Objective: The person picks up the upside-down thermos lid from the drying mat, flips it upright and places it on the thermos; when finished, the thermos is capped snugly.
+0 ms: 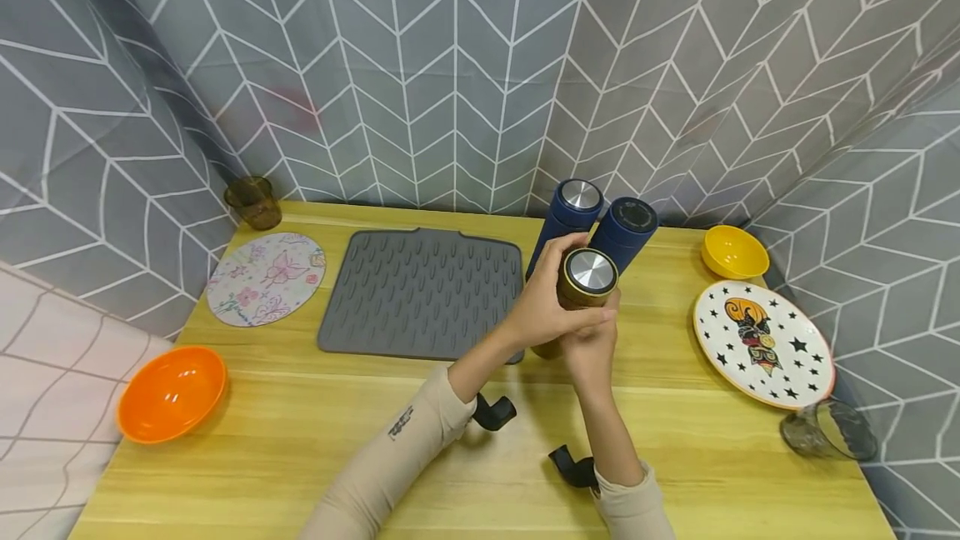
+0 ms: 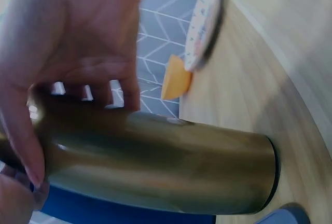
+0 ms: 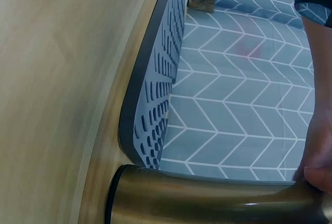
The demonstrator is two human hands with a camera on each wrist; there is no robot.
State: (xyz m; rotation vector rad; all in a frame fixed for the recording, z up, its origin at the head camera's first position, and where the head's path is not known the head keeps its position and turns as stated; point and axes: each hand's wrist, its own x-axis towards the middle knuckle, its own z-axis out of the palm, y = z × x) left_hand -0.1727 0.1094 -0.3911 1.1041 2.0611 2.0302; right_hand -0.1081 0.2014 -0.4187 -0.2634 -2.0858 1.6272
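Both hands are gripping a gold flask over the middle of the table, towards its far edge. The flask's long axis is standing nearly upright, its steel cap facing up and tilting slightly towards the person, its base just at the near right corner of the grey mat. The left hand is wrapping its fingers around the upper body from the left; the right hand is clasping the flask from the near side, lower down. Two blue flasks are standing right behind it, crowding the far side. A yellow bowl and a starred plate are lying towards the right edge, with a glass near the right front corner. An orange bowl, a floral mat and a brown cup are sitting along the left edge.
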